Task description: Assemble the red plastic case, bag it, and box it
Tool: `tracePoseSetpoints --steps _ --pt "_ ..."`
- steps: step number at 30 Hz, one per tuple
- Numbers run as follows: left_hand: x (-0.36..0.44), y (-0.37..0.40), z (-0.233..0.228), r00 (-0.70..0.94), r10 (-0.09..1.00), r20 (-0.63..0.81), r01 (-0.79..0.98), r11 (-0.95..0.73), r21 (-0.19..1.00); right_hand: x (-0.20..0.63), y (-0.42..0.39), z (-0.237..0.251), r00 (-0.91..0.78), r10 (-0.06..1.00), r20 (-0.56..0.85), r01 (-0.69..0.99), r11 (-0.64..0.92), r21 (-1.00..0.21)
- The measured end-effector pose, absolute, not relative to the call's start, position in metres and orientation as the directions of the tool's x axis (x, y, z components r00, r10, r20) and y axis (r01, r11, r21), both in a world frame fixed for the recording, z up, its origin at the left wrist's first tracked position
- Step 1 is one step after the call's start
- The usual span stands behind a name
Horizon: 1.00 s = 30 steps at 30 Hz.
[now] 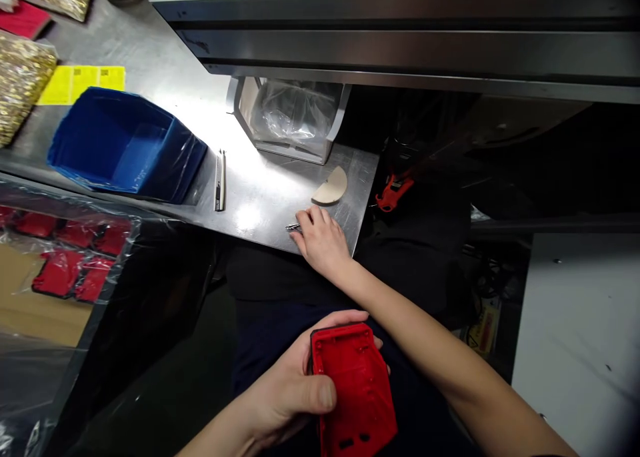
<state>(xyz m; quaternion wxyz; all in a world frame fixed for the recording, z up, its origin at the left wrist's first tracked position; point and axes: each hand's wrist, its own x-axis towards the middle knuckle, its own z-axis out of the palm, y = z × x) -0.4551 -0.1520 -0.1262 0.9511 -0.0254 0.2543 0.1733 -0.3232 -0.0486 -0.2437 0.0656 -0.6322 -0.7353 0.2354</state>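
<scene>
red casing (pixel 357 390) partly hides the left hand (pixel 296 382).

Stretches the bare right forearm (pixel 425 340) diagonally up from the lower right. Turns the right hand (pixel 325 244) palm down, with bent fingers and the thumb close to the index fingertip in a pinch. Holds the left hand (pixel 290 384) lower and nearer, clasped, with the thumb laid over the top and fingers wrapped from behind. Angles the left forearm (pixel 223 427), also bare, from the bottom edge.
</scene>
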Motion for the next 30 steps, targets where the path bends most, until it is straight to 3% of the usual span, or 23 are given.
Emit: tracePoseSetpoints --steps 8,10,12,14,15,17,21,30 --pt "-0.455 -0.149 -0.125 0.803 0.297 -0.517 -0.303 0.950 0.074 -0.303 -0.067 -0.229 -0.141 0.964 -0.225 0.846 -0.001 -0.534" --pt "-0.455 -0.149 -0.125 0.787 0.303 -0.537 -0.293 0.950 0.107 -0.284 -0.077 -0.218 -0.095 0.964 -0.247 0.714 -0.107 -0.692" --pt "-0.454 -0.149 -0.126 0.768 0.313 -0.559 -0.278 0.949 0.149 -0.261 -0.090 -0.199 -0.012 0.951 -0.310 0.459 -0.270 -0.846" --pt "-0.452 -0.148 -0.126 0.741 0.320 -0.590 -0.264 0.947 0.182 -0.237 -0.105 -0.171 0.067 0.924 -0.376 0.266 -0.379 -0.886" --pt "-0.450 -0.148 -0.126 0.729 0.321 -0.605 -0.255 0.947 0.196 -0.228 -0.113 -0.155 0.090 0.918 -0.387 0.248 -0.397 -0.883" --pt "-0.448 -0.147 -0.125 0.709 0.326 -0.625 -0.244 0.946 0.216 -0.217 -0.131 -0.124 0.063 0.929 -0.365 0.318 -0.365 -0.875" --pt "-0.442 -0.146 -0.126 0.731 0.347 -0.588 -0.261 0.938 0.229 -0.224 -0.158 -0.086 -0.169 0.929 -0.328 0.439 -0.227 -0.870" --pt "-0.433 -0.147 -0.127 0.738 0.375 -0.562 -0.281 0.927 0.250 -0.245 -0.169 -0.097 -0.188 0.950 -0.249 0.517 -0.120 -0.848"
